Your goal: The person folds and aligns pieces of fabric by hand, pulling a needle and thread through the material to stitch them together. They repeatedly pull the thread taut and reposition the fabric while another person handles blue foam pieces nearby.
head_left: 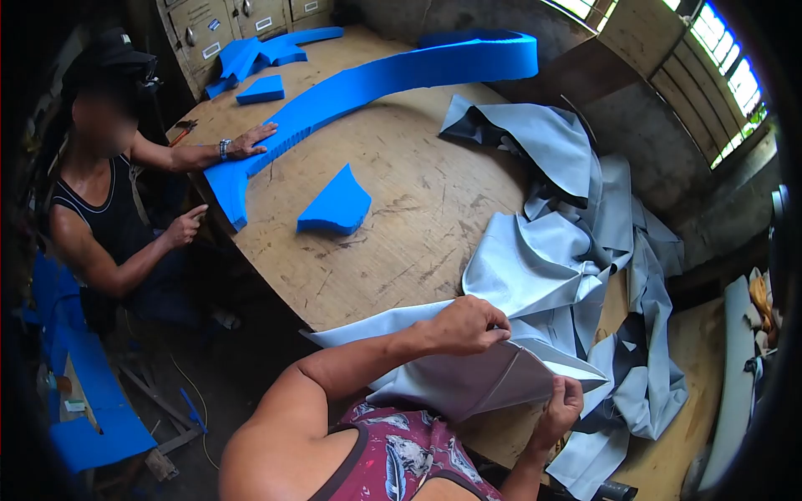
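A silver-grey sheet of leather-like fabric point(468, 380) with a seam line is stretched between my two hands at the near edge of the table. My left hand point(468, 326) is closed, pinching its upper edge. Lower and to the right, my right hand point(561, 407) pinches the other side of the fabric between thumb and fingers. A fold of the sheet stands up between the hands. Beyond them lies a heap of more grey fabric point(535, 255), crumpled, with dark backing showing in places.
Across the wooden table point(401, 225), a co-worker's hand point(249, 142) rests on a long curved blue foam strip point(393, 73). A blue foam offcut point(336, 204) lies mid-table; more foam pieces point(261, 57) sit by the lockers point(205, 33). A wall with windows point(727, 50) bounds the right.
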